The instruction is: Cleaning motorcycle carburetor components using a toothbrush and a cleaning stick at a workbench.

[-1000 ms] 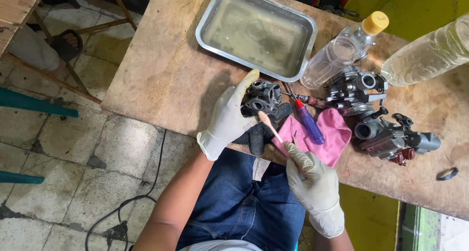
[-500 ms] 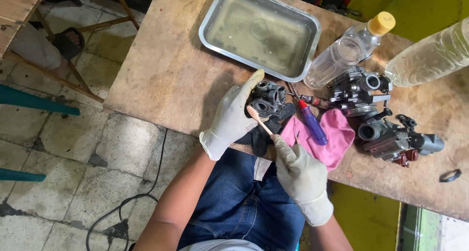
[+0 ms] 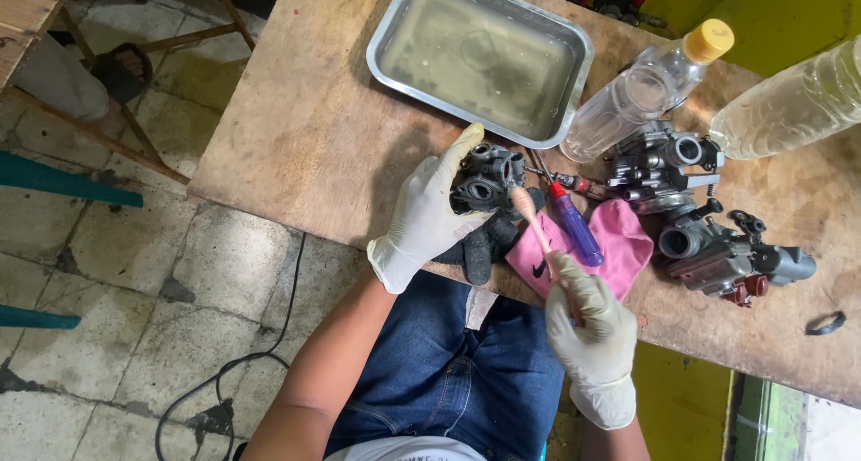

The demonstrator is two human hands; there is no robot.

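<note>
My left hand (image 3: 427,213), in a pale glove, grips a dark metal carburetor body (image 3: 486,181) near the front edge of the wooden table (image 3: 305,129). A black glove or cloth (image 3: 489,244) lies under it. My right hand (image 3: 589,328), also gloved, holds a pink-handled toothbrush (image 3: 531,217) by its lower end. The brush head touches the right side of the carburetor body.
A metal tray (image 3: 387,36) of murky liquid stands behind the hands. Right of them lie a pink cloth (image 3: 621,239), a blue-handled screwdriver (image 3: 576,228), two more carburetors (image 3: 664,163) (image 3: 731,256), two clear plastic bottles (image 3: 641,91) (image 3: 794,102) and a small black ring (image 3: 825,323). A black cable (image 3: 224,371) trails on the tiled floor.
My right hand has shifted with the toothbrush, moving its head along the carburetor body. My left hand keeps its hold on the part.
</note>
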